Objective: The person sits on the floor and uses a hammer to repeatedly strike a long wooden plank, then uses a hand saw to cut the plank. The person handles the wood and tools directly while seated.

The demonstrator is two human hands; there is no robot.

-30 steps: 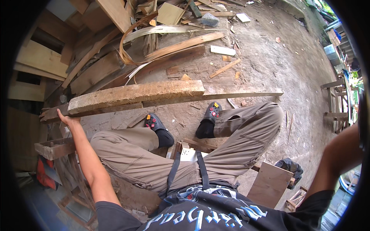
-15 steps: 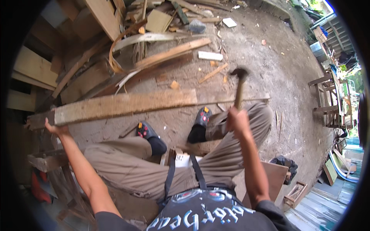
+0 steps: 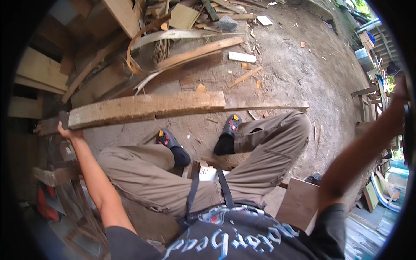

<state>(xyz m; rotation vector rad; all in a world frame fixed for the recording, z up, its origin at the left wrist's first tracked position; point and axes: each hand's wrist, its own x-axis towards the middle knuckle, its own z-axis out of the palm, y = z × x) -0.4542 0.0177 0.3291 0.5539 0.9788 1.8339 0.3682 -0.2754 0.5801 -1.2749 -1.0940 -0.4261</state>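
Note:
A long wooden beam [image 3: 149,108] lies crosswise in front of my legs, dark at its left end, with a thinner strip of wood [image 3: 268,104] continuing to the right. My left hand [image 3: 73,132] grips the beam near that dark end, thumb along the near side; its other fingers are partly hidden. Far out at the right rim, my right hand [image 3: 401,90] is raised, blurred and in shadow. It is closed on a hammer, whose dark head [image 3: 393,69] shows just above it; the handle is mostly hidden.
Scrap wood [image 3: 199,52] and a pale board [image 3: 182,16] are heaped at the far left. A rough wooden stand [image 3: 56,175] is beside my left arm. My clogs [image 3: 166,138] rest on the dirt floor below the beam. A brown panel [image 3: 297,203] leans near my right leg.
My right hand has swung the hammer from above my right knee up and out to the right rim. My left hand keeps its hold on the beam; the view has shifted slightly.

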